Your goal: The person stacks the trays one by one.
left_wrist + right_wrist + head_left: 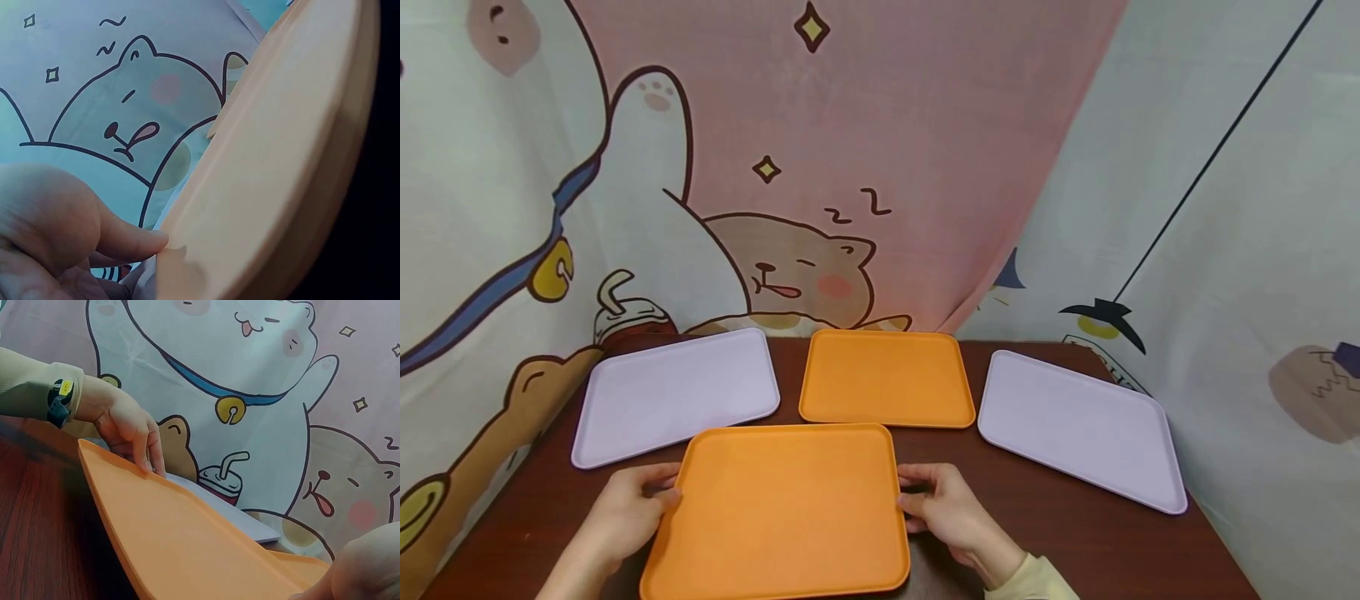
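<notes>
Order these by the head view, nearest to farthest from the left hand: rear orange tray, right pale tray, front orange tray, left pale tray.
1. Front orange tray, gripped by the left hand.
2. Left pale tray, back left.
3. Rear orange tray, back middle.
4. Right pale tray, far right.

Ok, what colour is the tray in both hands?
The held tray is plain orange, clearest in the head view.

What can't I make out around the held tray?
Held orange tray: underside, head view, hidden by its top face.
Left hand: some fingertips, head view, hidden by the tray's rim.
Right hand: right wrist view, partly cut off by picture edges.
Table: near edge, cut off by head view's bottom.
</notes>
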Tool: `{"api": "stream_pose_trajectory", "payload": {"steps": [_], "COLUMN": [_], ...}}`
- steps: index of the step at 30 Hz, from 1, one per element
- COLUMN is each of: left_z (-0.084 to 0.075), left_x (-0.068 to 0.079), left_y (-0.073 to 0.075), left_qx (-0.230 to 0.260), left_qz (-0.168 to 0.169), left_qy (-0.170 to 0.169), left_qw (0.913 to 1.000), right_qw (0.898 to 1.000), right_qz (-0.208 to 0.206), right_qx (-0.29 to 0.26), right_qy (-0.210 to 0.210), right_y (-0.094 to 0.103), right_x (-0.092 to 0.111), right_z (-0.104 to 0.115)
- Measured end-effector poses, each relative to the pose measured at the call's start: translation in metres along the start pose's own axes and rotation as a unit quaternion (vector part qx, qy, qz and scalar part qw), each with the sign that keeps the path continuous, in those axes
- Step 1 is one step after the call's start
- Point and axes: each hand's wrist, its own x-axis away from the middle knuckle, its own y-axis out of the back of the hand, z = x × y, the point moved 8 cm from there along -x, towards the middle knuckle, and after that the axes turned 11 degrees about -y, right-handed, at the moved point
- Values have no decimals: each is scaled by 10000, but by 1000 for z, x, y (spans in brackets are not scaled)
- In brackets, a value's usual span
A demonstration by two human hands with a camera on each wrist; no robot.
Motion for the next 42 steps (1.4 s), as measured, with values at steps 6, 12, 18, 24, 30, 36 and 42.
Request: {"api": "stream_pose_trajectory", "payload": {"steps": [6,12,18,24,30,36,42], "left_z": [-1,-5,-9,-10,-12,-15,-21], "left_x": [1,2,4,5,7,8,10], "left_y": [3,5,7,10,11,11,11], "left_qx": [70,118,107,18,11,29,75], "left_qz": [-16,-4,5,-3,20,30,-19], "left_qy": [58,44,54,42,90,104,22], "left_qw": [10000,9999,9999,10000,10000,9999,10000], "right_qw": [9999,9998,9995,9996,9996,9994,9992], "right_qz": [-97,-181,-287,-265,-273,-335,-391], "right_qx": [-31,-70,-85,-123,-108,-91,-74], "right_qy": [4,-55,-44,-43,55,47,9], "right_y": [1,3,4,3,2,3,5], "right_x": [0,0,0,3,6,10,13], "right_z": [1,0,2,3,5,9,13]}}
